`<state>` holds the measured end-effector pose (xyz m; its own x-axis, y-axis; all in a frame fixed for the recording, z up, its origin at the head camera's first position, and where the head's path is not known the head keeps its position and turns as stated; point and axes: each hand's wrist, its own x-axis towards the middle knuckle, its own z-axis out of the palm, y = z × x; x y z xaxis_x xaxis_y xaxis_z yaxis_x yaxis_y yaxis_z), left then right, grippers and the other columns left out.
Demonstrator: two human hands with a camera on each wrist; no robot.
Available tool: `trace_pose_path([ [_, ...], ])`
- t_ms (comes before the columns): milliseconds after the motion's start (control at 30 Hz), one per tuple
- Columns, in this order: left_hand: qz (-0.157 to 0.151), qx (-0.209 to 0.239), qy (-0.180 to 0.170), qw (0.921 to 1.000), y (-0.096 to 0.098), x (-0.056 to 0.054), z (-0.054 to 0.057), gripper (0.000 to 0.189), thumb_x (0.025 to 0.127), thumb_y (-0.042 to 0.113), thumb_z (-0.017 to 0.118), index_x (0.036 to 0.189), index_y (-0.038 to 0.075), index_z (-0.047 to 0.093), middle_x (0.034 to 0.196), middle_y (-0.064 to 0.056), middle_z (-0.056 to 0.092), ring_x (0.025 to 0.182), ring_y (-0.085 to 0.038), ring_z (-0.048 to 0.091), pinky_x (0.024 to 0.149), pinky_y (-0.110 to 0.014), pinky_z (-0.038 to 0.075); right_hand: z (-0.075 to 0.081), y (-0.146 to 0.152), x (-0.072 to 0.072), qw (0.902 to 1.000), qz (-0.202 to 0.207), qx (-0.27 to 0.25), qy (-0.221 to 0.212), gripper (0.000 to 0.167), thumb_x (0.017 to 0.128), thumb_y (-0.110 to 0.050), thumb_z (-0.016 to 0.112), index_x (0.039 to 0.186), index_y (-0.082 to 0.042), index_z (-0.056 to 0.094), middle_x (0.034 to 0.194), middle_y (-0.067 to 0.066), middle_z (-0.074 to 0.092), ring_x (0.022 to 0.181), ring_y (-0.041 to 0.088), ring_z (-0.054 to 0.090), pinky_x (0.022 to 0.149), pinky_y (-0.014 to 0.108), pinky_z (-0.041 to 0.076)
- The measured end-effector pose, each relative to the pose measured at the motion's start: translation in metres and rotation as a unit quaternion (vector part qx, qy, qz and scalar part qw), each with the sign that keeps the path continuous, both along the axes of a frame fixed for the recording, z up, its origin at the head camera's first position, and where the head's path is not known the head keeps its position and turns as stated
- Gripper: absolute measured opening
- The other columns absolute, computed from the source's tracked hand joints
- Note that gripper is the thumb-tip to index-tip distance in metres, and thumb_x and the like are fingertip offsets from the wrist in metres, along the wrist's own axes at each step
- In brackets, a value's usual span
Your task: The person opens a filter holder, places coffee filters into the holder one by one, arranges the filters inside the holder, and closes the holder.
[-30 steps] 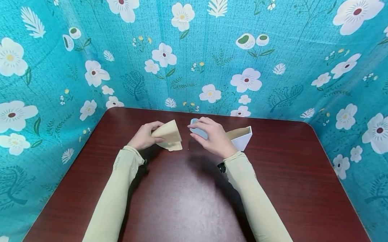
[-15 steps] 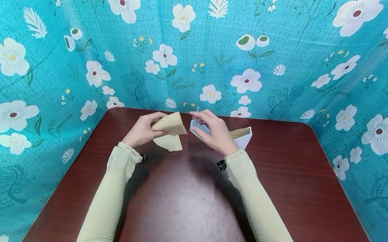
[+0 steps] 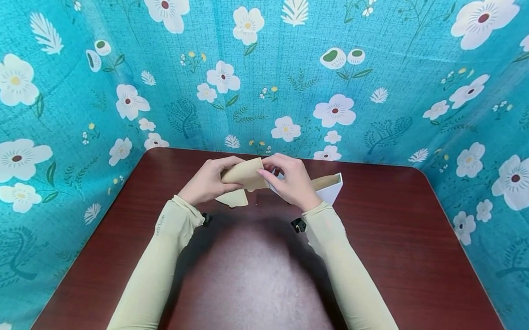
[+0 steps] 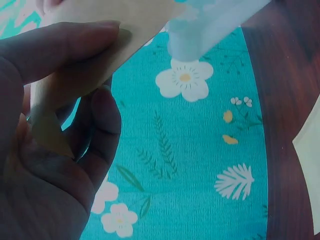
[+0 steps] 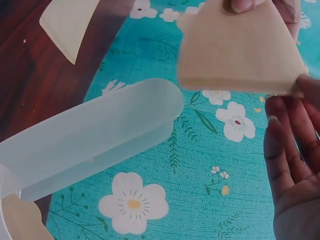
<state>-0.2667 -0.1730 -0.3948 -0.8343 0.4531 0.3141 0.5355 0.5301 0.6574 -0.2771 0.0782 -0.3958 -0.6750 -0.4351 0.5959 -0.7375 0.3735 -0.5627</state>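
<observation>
My left hand (image 3: 208, 182) grips tan cone-shaped paper coffee filters (image 3: 246, 174), bent between its thumb and fingers. In the right wrist view, their wide edge looks layered; how many sheets there are cannot be told. My right hand (image 3: 292, 181) pinches a corner of that edge between thumb and fingertips. Below the hands, another coffee filter (image 3: 233, 198) lies flat on the table, partly hidden. A white box (image 3: 331, 191) with more tan paper inside stands just right of my right hand. Its long translucent lid (image 5: 95, 130) stands swung out, mostly hidden behind that hand in the head view.
A dark red-brown table (image 3: 251, 272) lies beneath both arms. Blue-green flowered cloth (image 3: 268, 76) hangs behind the table and along both sides.
My left hand has lifted the coffee filters off the one on the table and moved them right. My right hand has left the lid area and now pinches their edge.
</observation>
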Motion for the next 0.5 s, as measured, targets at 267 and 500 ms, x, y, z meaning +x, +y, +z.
trace_pose_path([
  [267, 0.015, 0.042, -0.001, 0.999, 0.006, -0.001, -0.004, 0.056, 0.084, 0.015, 0.088, 0.136, 0.022, 0.066, 0.12, 0.001, 0.073, 0.103, -0.017, 0.066, 0.088, -0.037, 0.054, 0.001, 0.008, -0.003, 0.9994, -0.01, -0.028, -0.016, 0.006, 0.094, -0.012, 0.077, 0.098, -0.009, 0.079, 0.09, 0.003, 0.076, 0.071, 0.011, 0.064, 0.067, 0.03, 0.056],
  [500, 0.04, 0.141, -0.046, 0.9881, 0.008, -0.004, -0.01, 0.063, 0.089, 0.017, 0.084, 0.145, 0.026, 0.058, 0.108, -0.005, 0.074, 0.093, -0.016, 0.069, 0.079, -0.029, 0.056, 0.002, 0.016, -0.001, 0.9972, -0.021, -0.06, -0.04, 0.007, 0.094, -0.013, 0.077, 0.099, -0.009, 0.08, 0.092, 0.003, 0.077, 0.074, 0.012, 0.066, 0.07, 0.024, 0.055],
])
